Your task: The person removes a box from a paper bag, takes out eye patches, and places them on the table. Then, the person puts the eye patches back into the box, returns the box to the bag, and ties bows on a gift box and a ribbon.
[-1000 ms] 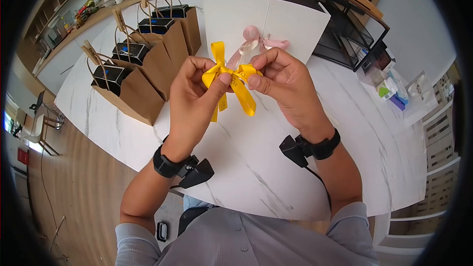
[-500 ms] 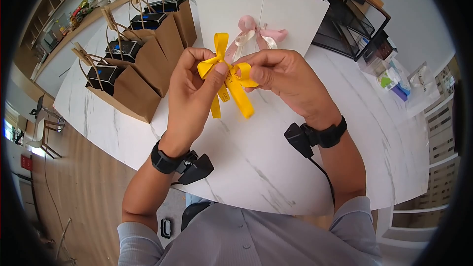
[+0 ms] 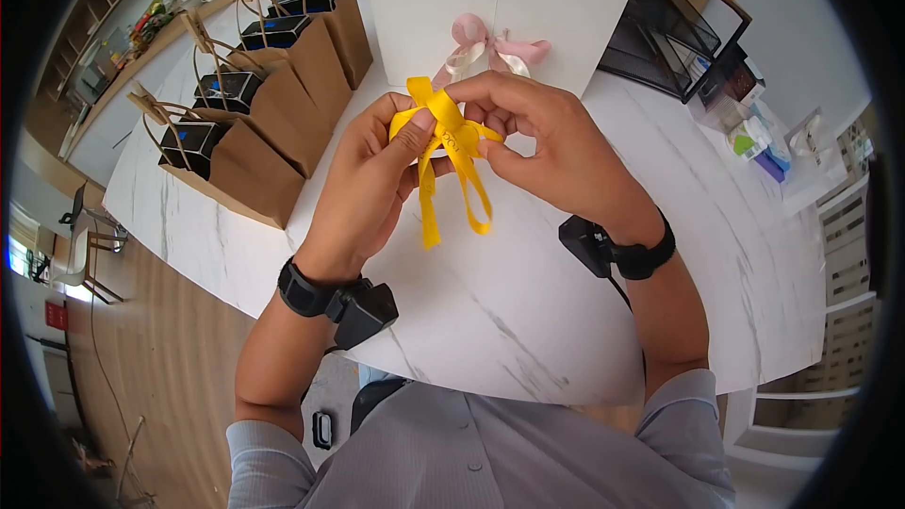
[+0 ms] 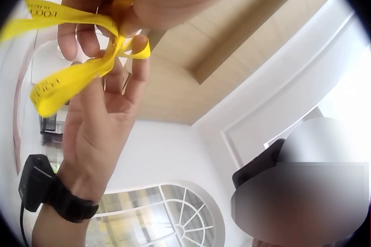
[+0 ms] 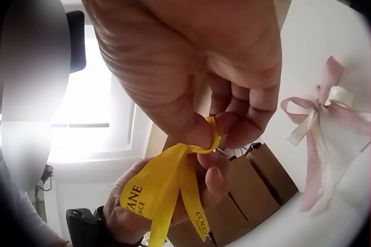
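Note:
A yellow ribbon bow (image 3: 456,141) with dark printed lettering is held up in front of the chest, over the table. The left hand (image 3: 363,165) pinches its middle, thumb across the knot. From the other side the right hand (image 3: 556,141) holds a loop between thumb and curled index finger, as the right wrist view also shows. Two ribbon tails (image 5: 167,206) hang down below the knot. In the left wrist view, the ribbon (image 4: 69,82) runs between the fingers of both hands, and part of the knot is hidden behind them.
Several brown paper bags (image 3: 240,174) with clothespins on their handles stand in a row at the left. A white box (image 3: 424,9) with a pink and cream bow (image 3: 471,33) stands behind the hands. A black rack (image 3: 660,47) and small packages (image 3: 759,146) are at the right of the marbled table (image 3: 471,320).
The right hand has turned, its index finger now reaching over the top of the bow. The bow has turned and its loops look more bunched. The left hand keeps its pinch.

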Demonstrator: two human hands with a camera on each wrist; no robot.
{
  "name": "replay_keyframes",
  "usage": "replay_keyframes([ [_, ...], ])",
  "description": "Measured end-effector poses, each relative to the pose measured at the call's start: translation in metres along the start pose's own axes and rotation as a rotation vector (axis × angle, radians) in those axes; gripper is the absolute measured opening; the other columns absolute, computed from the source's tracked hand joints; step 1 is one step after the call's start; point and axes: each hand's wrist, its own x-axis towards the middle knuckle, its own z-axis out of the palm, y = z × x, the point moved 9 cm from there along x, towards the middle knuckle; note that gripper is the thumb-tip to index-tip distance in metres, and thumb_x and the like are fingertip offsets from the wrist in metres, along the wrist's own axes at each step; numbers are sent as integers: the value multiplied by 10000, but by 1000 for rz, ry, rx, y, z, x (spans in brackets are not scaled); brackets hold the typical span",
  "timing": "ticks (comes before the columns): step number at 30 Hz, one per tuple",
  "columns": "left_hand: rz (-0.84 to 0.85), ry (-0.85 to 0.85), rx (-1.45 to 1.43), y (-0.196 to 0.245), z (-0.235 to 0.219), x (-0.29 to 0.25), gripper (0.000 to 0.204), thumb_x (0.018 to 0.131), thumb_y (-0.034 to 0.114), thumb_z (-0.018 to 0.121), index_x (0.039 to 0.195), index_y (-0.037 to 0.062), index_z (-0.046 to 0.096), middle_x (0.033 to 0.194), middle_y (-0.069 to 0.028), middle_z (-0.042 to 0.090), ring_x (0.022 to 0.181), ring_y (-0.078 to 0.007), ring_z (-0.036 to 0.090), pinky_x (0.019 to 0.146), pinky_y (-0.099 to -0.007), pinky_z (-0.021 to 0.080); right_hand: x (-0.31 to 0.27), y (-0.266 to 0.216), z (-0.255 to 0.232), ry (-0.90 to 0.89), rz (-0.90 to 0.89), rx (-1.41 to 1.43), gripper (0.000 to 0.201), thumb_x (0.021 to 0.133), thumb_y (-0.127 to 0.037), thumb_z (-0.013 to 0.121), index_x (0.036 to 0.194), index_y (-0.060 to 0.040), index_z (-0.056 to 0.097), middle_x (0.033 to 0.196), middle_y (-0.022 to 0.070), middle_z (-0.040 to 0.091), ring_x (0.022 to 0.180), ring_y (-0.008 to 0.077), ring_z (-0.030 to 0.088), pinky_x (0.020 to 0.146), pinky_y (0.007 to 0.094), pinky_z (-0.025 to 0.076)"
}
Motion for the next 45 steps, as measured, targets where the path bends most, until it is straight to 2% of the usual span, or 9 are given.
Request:
replay_keyframes([
  [3,-28,-14,-35,-2,5,1,238,1061,246,533,1125,17,533,1099,-99,670,976,-150,688,869,-292,573,1,4,-1,22,45,-36,319,869,41,592,1179,-27,620,943,86,663,768,172,617,752,260,527],
  [5,-22,-11,-25,-3,4,1,236,1063,244,527,1124,16,523,1097,-99,666,984,-155,689,881,-299,574,0,11,-2,26,150,-1,353,887,75,592,1229,-1,552,1044,61,640,954,120,637,830,257,533],
  [11,87,18,120,5,0,0,204,1056,216,544,1109,23,505,1049,-83,654,930,-139,682,847,-292,568,-8,46,14,-66,426,444,242,931,-11,643,1163,-1,574,1010,83,673,880,115,660,796,243,538],
  [18,96,59,75,6,1,-2,206,1017,195,622,1094,36,517,957,-57,646,860,-118,667,807,-266,552,-8,49,20,-4,445,717,130,968,-84,655,1052,1,605,926,68,698,815,106,679,744,250,563],
  [27,-33,5,-25,2,1,-3,199,1014,190,613,1061,8,548,878,-79,645,808,-167,663,729,-295,555,-3,20,8,100,209,250,92,905,42,661,943,-2,589,850,71,680,747,116,692,657,241,573],
  [29,-91,-59,-184,-5,-1,0,186,1012,179,602,1046,2,557,862,-90,639,786,-180,649,712,-305,544,-6,-21,-1,211,-232,-295,130,800,35,696,879,-18,607,807,71,611,699,173,651,610,274,522],
  [32,-174,-133,-519,-5,13,-8,159,997,144,575,1045,-7,586,856,-106,627,725,-190,603,670,-335,516,-18,-47,3,284,-533,-438,183,746,33,711,884,-27,606,804,83,560,698,231,618,609,286,506],
  [36,-211,-128,-654,-7,14,-13,191,1007,153,577,1108,-7,588,950,-98,633,722,-181,591,641,-337,510,-18,-47,-1,319,-576,-368,183,757,36,702,896,-30,603,824,73,574,695,212,621,608,282,512],
  [45,7,-1,-106,3,-6,-9,230,972,146,681,1136,2,610,1006,-87,689,893,-143,689,782,-271,580,-2,9,8,106,115,271,108,919,38,628,993,-1,562,907,55,670,790,104,695,720,232,582],
])
